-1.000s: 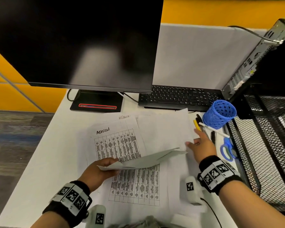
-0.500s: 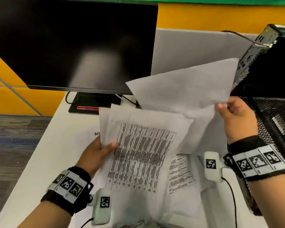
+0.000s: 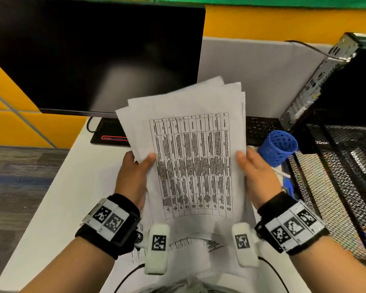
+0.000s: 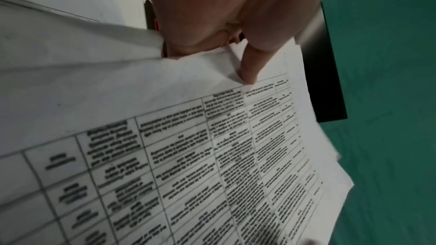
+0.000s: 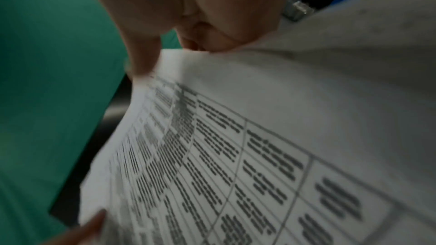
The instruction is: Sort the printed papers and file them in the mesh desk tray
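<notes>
I hold a loose stack of printed papers [image 3: 190,157] upright above the desk, a table of text on the front sheet. My left hand [image 3: 135,168] grips its left edge, thumb on the front. My right hand [image 3: 254,172] grips the right edge the same way. The sheets fan out unevenly at the top. In the left wrist view the stack of printed papers [image 4: 188,146] sits under the thumb of my left hand [image 4: 235,44]. In the right wrist view my right hand [image 5: 188,34] pinches the edge of the stack [image 5: 259,137]. The black mesh desk tray [image 3: 336,176] stands at the right.
A dark monitor [image 3: 93,56] stands behind on the white desk [image 3: 61,197], with a keyboard [image 3: 260,130] partly hidden by the papers. A blue mesh pen cup [image 3: 277,148] lies tipped beside the tray. More printed sheets [image 3: 190,244] lie below the stack. A computer case [image 3: 325,81] leans at the right.
Both hands lifted the sheets off the desk. The right hand brought its separate sheet in onto the left hand's sheets, and both now hold one stack by its sides.
</notes>
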Demonstrator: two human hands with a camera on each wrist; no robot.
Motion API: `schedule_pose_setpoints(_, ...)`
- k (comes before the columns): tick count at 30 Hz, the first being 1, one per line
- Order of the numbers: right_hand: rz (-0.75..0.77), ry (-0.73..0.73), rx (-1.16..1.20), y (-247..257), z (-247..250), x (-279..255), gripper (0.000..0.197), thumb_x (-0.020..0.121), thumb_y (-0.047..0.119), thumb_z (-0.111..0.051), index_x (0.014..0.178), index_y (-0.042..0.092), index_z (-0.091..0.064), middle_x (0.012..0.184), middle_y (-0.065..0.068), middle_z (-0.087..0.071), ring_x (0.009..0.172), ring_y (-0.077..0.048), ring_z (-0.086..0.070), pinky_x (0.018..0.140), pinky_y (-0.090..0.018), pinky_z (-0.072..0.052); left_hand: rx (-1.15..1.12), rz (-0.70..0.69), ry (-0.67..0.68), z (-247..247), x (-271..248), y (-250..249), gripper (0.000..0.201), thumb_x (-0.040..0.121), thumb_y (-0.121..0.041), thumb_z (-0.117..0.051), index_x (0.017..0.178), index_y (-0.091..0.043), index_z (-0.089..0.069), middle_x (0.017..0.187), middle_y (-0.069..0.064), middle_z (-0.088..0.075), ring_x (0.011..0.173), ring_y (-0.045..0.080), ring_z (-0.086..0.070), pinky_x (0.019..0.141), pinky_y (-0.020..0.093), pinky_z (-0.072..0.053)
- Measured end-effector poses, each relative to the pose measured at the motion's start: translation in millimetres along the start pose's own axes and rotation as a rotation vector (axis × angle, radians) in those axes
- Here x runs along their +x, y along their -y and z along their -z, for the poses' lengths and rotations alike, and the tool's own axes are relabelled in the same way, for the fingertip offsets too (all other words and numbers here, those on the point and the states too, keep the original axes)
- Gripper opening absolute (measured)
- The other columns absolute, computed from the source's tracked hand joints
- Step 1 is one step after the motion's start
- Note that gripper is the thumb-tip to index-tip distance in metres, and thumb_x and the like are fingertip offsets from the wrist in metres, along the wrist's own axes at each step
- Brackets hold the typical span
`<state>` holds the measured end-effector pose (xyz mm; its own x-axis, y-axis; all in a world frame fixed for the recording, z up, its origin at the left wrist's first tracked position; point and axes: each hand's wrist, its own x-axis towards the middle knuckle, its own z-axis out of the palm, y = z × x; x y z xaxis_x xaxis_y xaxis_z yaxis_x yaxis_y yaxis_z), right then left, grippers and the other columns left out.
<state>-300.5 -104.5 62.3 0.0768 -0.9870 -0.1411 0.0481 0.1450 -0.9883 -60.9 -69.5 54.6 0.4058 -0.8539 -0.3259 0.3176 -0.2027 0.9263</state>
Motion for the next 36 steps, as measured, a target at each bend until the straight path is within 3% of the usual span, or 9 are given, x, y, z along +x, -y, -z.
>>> schedule_pose_setpoints(5,-0.124,0.001,-0.436,-31.9,9.7,3.6,0.032,0.088,0.008,-0.059,0.119,0.012,-0.057,0.103,0.004,-0.063,0.076,0.007,-0.054,0.056,-0.002,-0.04,0.241,0.082,0.185,22.1,-0.6,19.6,0.032,0.086,0.001,-0.056,0.11,-0.019,-0.061,0.107,0.005,-0.069,0.099,0.026,-0.064,0.083,0.039,-0.051)
schedule_pose_setpoints(9,-0.306,-0.11,-0.403,-60.7,23.8,2.9,0.038,0.084,0.007,-0.064,0.121,0.002,-0.058,0.116,-0.011,-0.065,0.085,-0.015,-0.061,0.079,-0.022,-0.046,0.57,0.087,-0.209,61.5,9.6,46.2,0.034,0.082,0.003,-0.053,0.107,-0.017,-0.064,0.113,0.012,-0.063,0.069,0.017,-0.054,0.057,0.021,-0.043)
schedule_pose_setpoints(16,-0.502,-0.171,-0.543,-105.6,38.1,-4.9,0.04,0.083,0.011,-0.067,0.119,-0.003,-0.059,0.12,-0.022,-0.063,0.107,-0.034,-0.06,0.095,-0.035,-0.045,0.761,0.358,-0.39,92.8,24.2,78.3,0.068,0.077,-0.019,-0.069,0.139,-0.011,-0.043,0.14,0.017,-0.049,0.122,0.036,-0.05,0.105,0.041,-0.04)
schedule_pose_setpoints(22,-0.55,-0.088,-0.648,-117.7,39.3,-3.9,0.037,0.086,0.007,-0.058,0.123,0.003,-0.055,0.126,-0.019,-0.06,0.115,-0.035,-0.055,0.103,-0.046,-0.042,0.655,0.306,-0.413,91.5,23.1,77.4,0.053,0.081,-0.02,-0.069,0.129,-0.011,-0.051,0.126,0.014,-0.061,0.107,0.031,-0.059,0.094,0.035,-0.045)
schedule_pose_setpoints(25,-0.574,-0.102,-0.65,-113.7,42.9,-5.2,0.038,0.088,0.006,-0.056,0.125,0.001,-0.053,0.127,-0.018,-0.059,0.117,-0.035,-0.054,0.103,-0.039,-0.041,0.679,0.137,-0.378,89.3,15.6,74.8,0.025,0.085,-0.024,-0.064,0.107,-0.012,-0.063,0.102,0.01,-0.069,0.085,0.028,-0.06,0.077,0.031,-0.044)
schedule_pose_setpoints(29,-0.563,-0.096,-0.607,-111.8,41.7,-5.7,0.039,0.087,0.008,-0.058,0.126,0.002,-0.053,0.125,-0.015,-0.06,0.118,-0.032,-0.054,0.101,-0.035,-0.04,0.507,0.084,-0.247,95.4,12.2,72.5,0.018,0.088,-0.028,-0.061,0.103,-0.018,-0.062,0.102,0.009,-0.07,0.084,0.029,-0.061,0.078,0.041,-0.049)
schedule_pose_setpoints(31,-0.548,-0.092,-0.563,-116.3,40.0,-3.1,0.034,0.085,0.008,-0.061,0.119,0.005,-0.057,0.121,-0.013,-0.063,0.11,-0.032,-0.058,0.101,-0.039,-0.043,0.467,0.12,-0.145,92.0,11.0,69.7,0.026,0.088,-0.03,-0.06,0.113,-0.024,-0.061,0.11,0.006,-0.069,0.088,0.031,-0.06,0.091,0.057,-0.046)
schedule_pose_setpoints(34,-0.55,-0.124,-0.362,-120.0,32.1,-2.0,0.014,0.085,0.0,-0.059,0.096,0.008,-0.062,0.088,-0.009,-0.072,0.082,-0.027,-0.064,0.079,-0.039,-0.052,0.484,0.129,0.017,79.5,9.4,71.9,0.041,0.088,-0.035,-0.057,0.129,-0.028,-0.053,0.128,0.0,-0.062,0.119,0.026,-0.055,0.106,0.053,-0.038)
schedule_pose_setpoints(36,-0.558,-0.105,-0.255,-118.1,23.4,-3.5,0.022,0.086,-0.002,-0.056,0.106,0.006,-0.061,0.088,-0.006,-0.072,0.085,-0.027,-0.065,0.088,-0.043,-0.051,0.501,0.17,0.109,70.2,8.0,77.2,0.051,0.082,-0.048,-0.057,0.131,-0.035,-0.049,0.133,-0.003,-0.058,0.125,0.023,-0.051,0.106,0.053,-0.038)
